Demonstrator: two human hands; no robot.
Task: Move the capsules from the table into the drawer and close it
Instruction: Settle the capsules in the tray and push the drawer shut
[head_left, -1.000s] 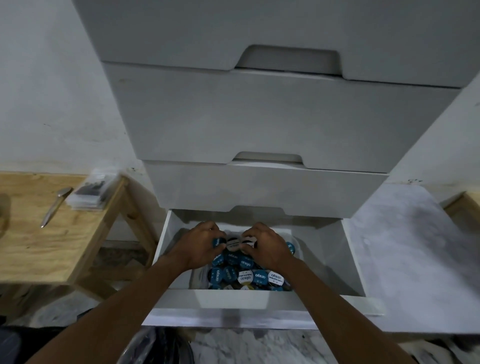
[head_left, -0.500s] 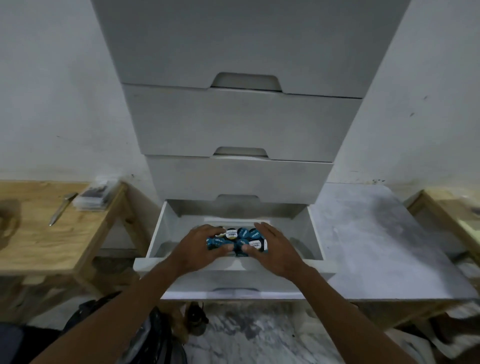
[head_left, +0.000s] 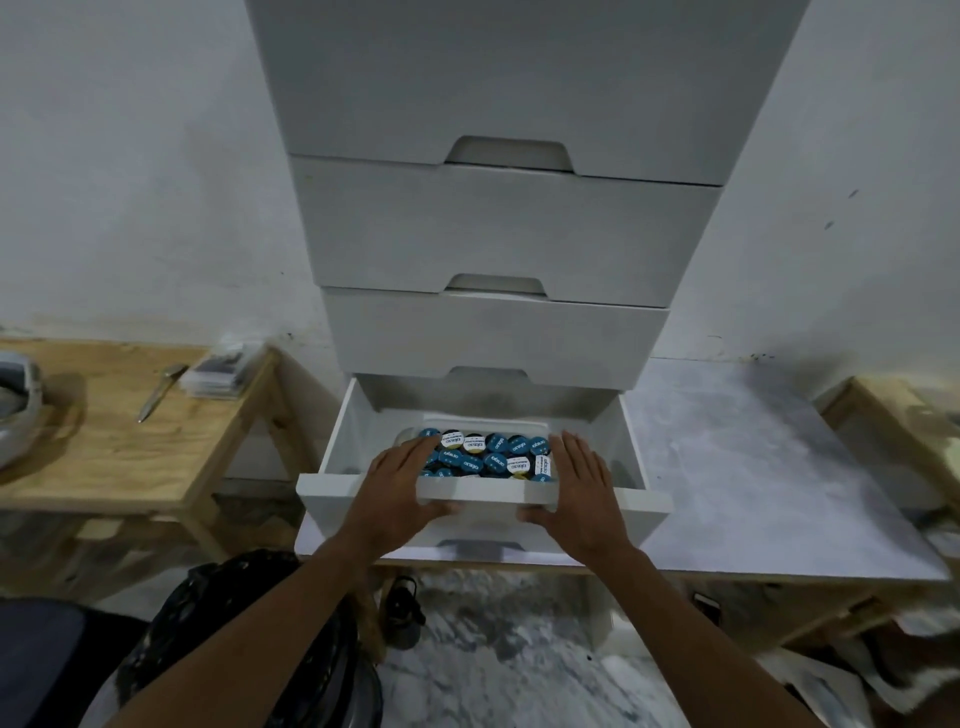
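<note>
Head view: blue and white foil-topped capsules (head_left: 485, 457) are sitting in the open bottom white drawer (head_left: 485, 496). Left hand (head_left: 397, 480) and right hand (head_left: 579, 483) are resting flat, fingers spread, gripping nothing, on its front edge; drawer's closing direction is lying at 12 o'clock, both hands equally near.

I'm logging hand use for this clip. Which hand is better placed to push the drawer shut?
Neither clearly. The left hand and right hand are both open at the front edge of the open drawer, flanking the capsules. A two-handed push looks likeliest.
</note>
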